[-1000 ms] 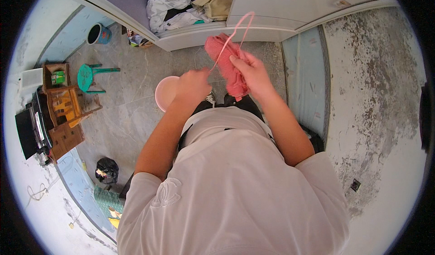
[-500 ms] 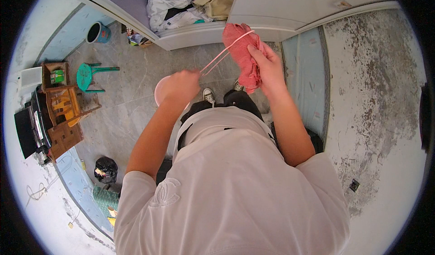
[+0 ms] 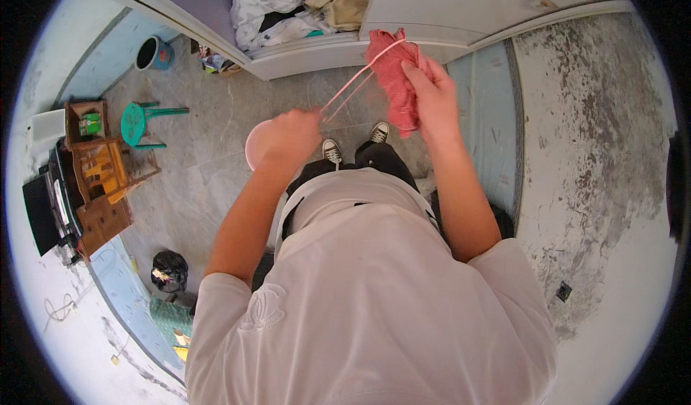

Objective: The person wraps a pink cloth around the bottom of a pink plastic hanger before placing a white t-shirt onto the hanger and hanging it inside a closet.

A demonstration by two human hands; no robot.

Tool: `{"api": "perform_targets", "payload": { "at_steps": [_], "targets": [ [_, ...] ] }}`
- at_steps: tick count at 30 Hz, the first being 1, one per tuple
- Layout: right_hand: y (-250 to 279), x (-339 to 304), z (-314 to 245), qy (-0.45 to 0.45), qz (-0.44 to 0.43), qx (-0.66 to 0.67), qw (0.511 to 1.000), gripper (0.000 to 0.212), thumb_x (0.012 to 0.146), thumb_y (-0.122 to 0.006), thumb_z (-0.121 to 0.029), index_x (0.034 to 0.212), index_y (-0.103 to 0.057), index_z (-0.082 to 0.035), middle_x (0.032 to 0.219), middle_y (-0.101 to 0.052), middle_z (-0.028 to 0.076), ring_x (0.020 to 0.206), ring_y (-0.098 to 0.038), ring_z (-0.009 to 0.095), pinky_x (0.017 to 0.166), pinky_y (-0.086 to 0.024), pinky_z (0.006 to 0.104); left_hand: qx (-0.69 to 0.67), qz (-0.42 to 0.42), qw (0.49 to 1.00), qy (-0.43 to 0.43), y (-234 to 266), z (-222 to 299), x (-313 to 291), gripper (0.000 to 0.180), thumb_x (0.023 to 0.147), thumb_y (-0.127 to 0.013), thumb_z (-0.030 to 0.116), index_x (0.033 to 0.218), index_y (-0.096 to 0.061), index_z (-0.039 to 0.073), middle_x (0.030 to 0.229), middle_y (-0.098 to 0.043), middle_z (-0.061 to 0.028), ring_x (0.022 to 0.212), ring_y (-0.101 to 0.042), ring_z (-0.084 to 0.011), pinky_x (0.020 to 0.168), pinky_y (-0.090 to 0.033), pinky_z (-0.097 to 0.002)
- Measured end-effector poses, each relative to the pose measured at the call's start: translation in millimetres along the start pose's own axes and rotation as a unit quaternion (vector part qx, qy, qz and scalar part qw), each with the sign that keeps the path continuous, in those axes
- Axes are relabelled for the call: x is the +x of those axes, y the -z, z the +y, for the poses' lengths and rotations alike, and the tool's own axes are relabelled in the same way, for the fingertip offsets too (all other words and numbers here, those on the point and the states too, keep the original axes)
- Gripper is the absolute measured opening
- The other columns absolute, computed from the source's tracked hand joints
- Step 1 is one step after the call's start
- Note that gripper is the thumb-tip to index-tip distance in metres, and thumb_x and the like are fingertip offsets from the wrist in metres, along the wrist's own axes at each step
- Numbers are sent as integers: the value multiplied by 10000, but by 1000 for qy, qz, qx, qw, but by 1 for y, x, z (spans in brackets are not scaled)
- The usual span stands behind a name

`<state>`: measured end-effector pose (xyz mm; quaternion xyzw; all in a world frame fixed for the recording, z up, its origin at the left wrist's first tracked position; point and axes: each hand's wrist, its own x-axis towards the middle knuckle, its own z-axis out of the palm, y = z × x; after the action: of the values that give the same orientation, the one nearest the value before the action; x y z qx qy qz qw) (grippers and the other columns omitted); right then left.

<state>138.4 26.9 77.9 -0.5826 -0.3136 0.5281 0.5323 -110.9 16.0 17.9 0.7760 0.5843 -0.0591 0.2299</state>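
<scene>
My left hand [image 3: 289, 137] is closed around a pink round-edged thing [image 3: 253, 146], most of it hidden behind the hand. From this fist a long, thin pink loop [image 3: 353, 81] stretches up to the right; I cannot tell if it is a stiff handle or a cord. At its far end the loop lies across a crumpled red cloth [image 3: 392, 70]. My right hand [image 3: 432, 95] grips the cloth, thumb on top and the other fingers mostly hidden. Both hands are raised in front of me, above the floor.
An open cupboard [image 3: 302, 48] holding piled clothes [image 3: 266, 5] stands ahead. On the left are a green stool [image 3: 134, 123], a wooden chair [image 3: 101, 164], a bucket [image 3: 152, 54] and a black bag [image 3: 170, 270]. A stained wall [image 3: 576, 153] rises on the right.
My right hand and the red cloth have shifted slightly up and to the right. My left hand has barely moved.
</scene>
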Motion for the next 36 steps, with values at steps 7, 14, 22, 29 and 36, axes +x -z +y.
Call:
{"api": "perform_targets", "payload": {
  "at_steps": [7,14,22,29,36],
  "targets": [
    [-12,1,18,-47,-71,61,995,345,1028,-673,-138,1339,-658,10,1132,-725,38,964,-667,113,850,-537,284,-7,34,999,-38,-3,-4,3,273,831,-620,103,1082,-726,122,916,-740,-212,858,-729,-440,774,-602,-538],
    [-18,-11,60,180,-139,-292,929,301,975,-662,-123,1257,-691,-21,1095,-692,163,990,-691,311,868,-545,388,-140,138,978,-65,6,15,16,160,877,-637,123,992,-746,99,877,-730,-216,837,-707,-452,756,-575,-542],
    [-7,-17,67,262,-151,-380,874,387,937,-646,-86,1319,-652,-25,1220,-640,210,1061,-652,429,926,-544,460,-374,183,909,-4,26,7,-2,165,978,-669,155,1026,-761,27,781,-712,-131,664,-638,-220,649,-509,-350],
    [23,-2,90,207,-90,-405,886,356,955,-629,-95,1303,-658,-27,1188,-673,211,1057,-670,422,910,-552,438,-542,141,828,30,43,1,-20,172,1014,-656,111,964,-747,-27,780,-674,-12,682,-562,-81,618,-456,-255],
    [5,-14,44,-41,-143,-345,927,350,954,-627,-109,1294,-660,-34,1106,-702,234,1024,-691,427,890,-558,456,-584,153,797,17,19,-11,-20,165,1025,-671,122,987,-739,-24,814,-664,-3,704,-575,-69,630,-454,-218]
  ]
}}
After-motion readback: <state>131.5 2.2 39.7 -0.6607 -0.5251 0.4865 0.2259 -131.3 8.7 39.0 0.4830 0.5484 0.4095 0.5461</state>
